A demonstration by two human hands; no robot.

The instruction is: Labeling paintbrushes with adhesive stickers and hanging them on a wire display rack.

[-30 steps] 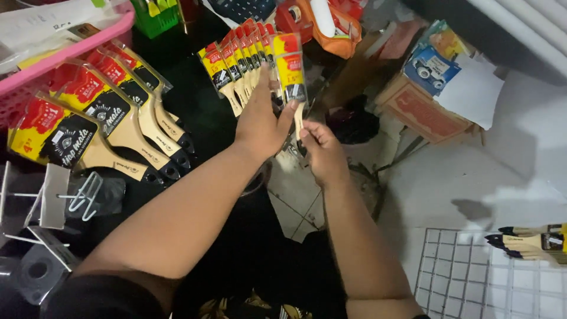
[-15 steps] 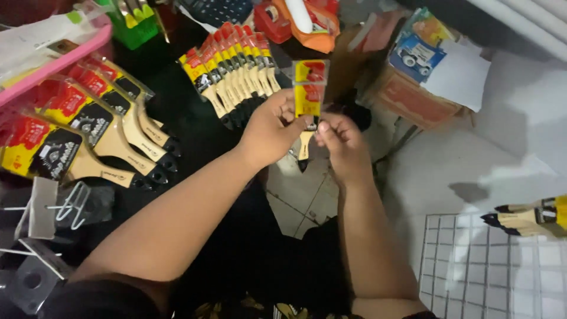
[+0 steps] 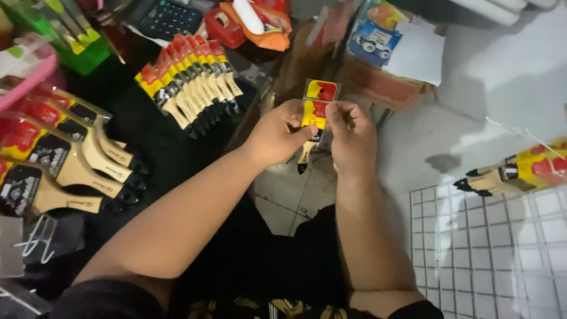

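A small paint brush (image 3: pixel 313 115) in a red and yellow plastic sleeve is held upright between both hands, its pale wooden handle with a dark tip pointing down. My left hand (image 3: pixel 277 133) grips its left side. My right hand (image 3: pixel 351 136) pinches the sleeve's right edge with its fingertips. A fanned row of several similar small brushes (image 3: pixel 189 80) lies on a black surface just left of my hands. Larger packaged brushes (image 3: pixel 65 159) lie in a row at the far left.
A white wire grid panel (image 3: pixel 490 248) lies at the lower right, with more brushes (image 3: pixel 514 171) above it. Cardboard boxes (image 3: pixel 384 53), an orange bag (image 3: pixel 266 23), a calculator (image 3: pixel 162 18) and a pink tray (image 3: pixel 26 80) crowd the top. Wire hooks (image 3: pixel 35 242) lie at the lower left.
The single brush has left the fanned row and come toward me, held in both hands. The view has shifted so the row now sits further left.
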